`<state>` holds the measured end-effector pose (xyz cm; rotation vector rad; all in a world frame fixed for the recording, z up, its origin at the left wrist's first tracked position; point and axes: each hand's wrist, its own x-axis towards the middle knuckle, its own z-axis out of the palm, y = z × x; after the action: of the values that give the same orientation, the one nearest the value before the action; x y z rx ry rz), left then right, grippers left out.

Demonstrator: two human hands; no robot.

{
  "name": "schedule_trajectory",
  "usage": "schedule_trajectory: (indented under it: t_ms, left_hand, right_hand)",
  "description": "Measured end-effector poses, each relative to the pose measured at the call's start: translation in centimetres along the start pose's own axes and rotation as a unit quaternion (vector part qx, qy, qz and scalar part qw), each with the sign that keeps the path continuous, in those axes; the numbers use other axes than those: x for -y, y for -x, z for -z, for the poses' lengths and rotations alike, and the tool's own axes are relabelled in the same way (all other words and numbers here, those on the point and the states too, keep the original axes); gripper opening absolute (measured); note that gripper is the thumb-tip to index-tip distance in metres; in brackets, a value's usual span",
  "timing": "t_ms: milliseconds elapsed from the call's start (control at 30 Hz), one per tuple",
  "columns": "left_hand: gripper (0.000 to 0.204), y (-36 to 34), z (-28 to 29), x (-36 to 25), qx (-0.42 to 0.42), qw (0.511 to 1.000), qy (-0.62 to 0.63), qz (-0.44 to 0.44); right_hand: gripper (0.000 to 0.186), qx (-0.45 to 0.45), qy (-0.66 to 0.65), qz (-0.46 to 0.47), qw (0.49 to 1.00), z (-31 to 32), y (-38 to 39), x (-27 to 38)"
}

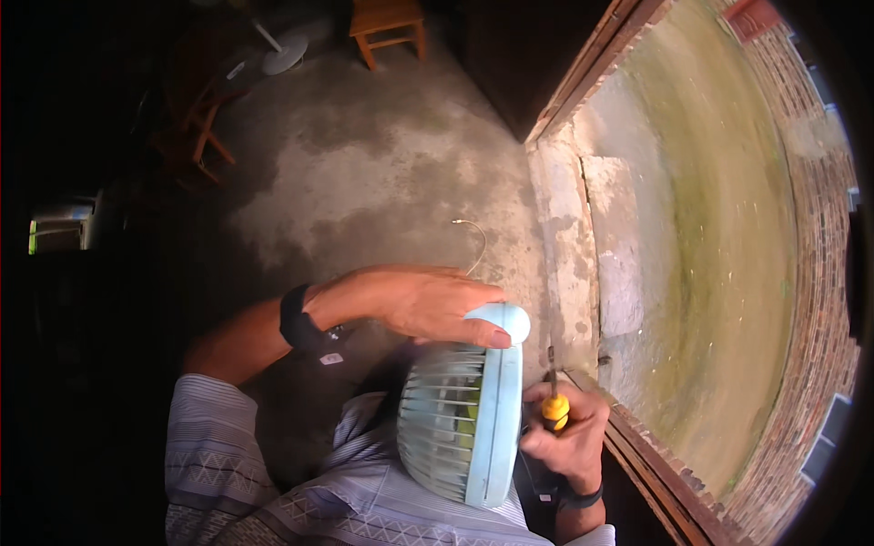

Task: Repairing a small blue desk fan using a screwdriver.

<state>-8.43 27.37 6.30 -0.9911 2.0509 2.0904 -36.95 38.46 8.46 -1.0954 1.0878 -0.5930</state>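
Observation:
A small light-blue fan (pixel 497 423) with a slatted cage rests against my striped shirt at the lower middle, its cage side facing left. My left hand (pixel 432 305) reaches across from the left and grips the fan's rounded light-blue end piece (pixel 501 318), thumb and fingers on either side. To the right of the fan, my right hand (pixel 578 437) is closed around a screwdriver (pixel 554 409) with a yellow handle. Its thin dark shaft points away from me, apart from the fan. Part of the cage shows something yellow-green inside.
On the concrete floor (pixel 364 173) a thin pale cable (pixel 482 241) curls beyond the fan. Wooden stools (pixel 390 27) and a white round-based stand (pixel 286 56) are farther off. At right, a doorway sill (pixel 566 227) borders a yard with a brick wall (pixel 824 209).

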Motion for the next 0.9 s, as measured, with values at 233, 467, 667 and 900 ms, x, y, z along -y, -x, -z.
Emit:
schedule_trajectory:
  t_ms: [233,467,667,900]
  left_hand:
    - [0.091,0.8,-0.8,3.5,-0.089,0.990,0.069,-0.088]
    - [0.100,0.1,-1.9,5.2,-0.122,0.980,0.134,-0.079]
    - [0.104,-0.8,-2.8,9.3,-0.128,0.963,0.238,-0.016]
    - [0.096,-2.1,-3.9,11.1,-0.126,0.948,0.288,-0.054]
  right_hand:
    - [0.056,0.086,0.138,0.070,0.984,-1.3,-1.0,3.8]
    - [0.032,-0.016,0.061,0.072,0.995,-0.9,-3.5,0.1]
    - [0.022,0.049,0.091,-0.002,0.995,-0.2,-6.9,0.3]
    - [0.024,0.095,0.165,0.024,0.981,0.6,-8.5,-0.2]
